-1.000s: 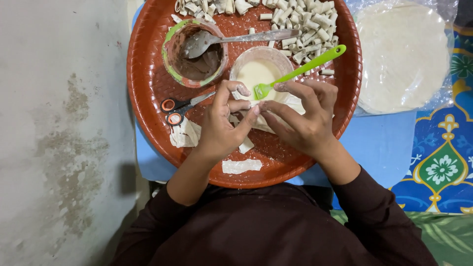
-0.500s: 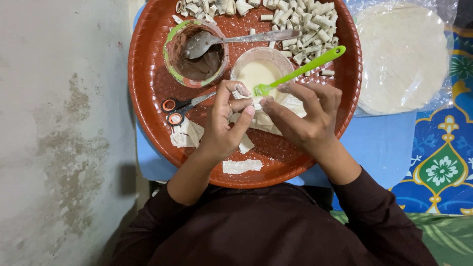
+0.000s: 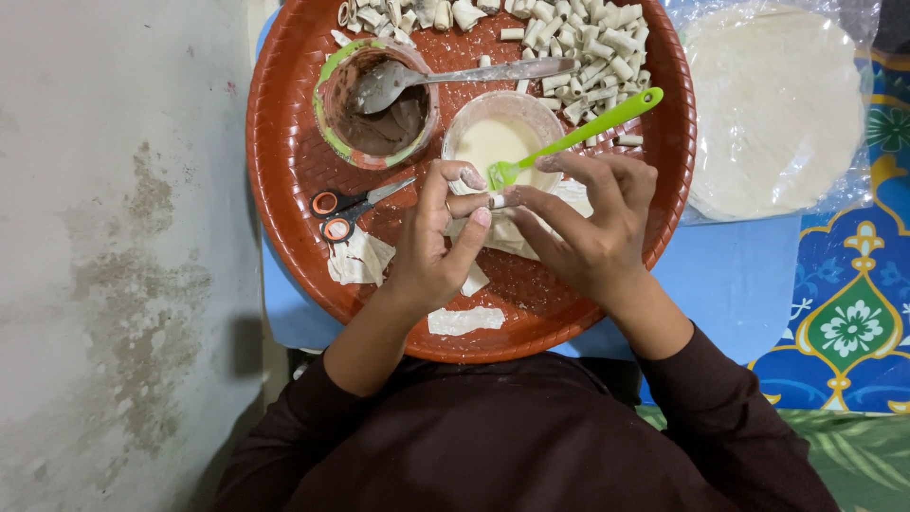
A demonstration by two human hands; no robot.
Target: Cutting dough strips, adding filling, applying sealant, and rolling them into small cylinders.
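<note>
A: What's w/ the hands?
B: Both over the middle of the round red tray. The left hand and right hand meet fingertip to fingertip, pinched together on one small pastry roll, just at the near rim of the batter bowl.
A: Count the rest?
B: Two bowls: batter one mid-tray, and a green-rimmed bowl of brown filling toward the tray's far-left edge. One metal spoon lies in that. One green brush rests across the batter bowl. One pair of orange-handled scissors at the left side.
A: Finished rolls?
B: Pile of rolls along the far edge, too many to count. Approx. three wrapper scraps near the close edge. One bagged stack of round wrappers off the tray's right edge.
</note>
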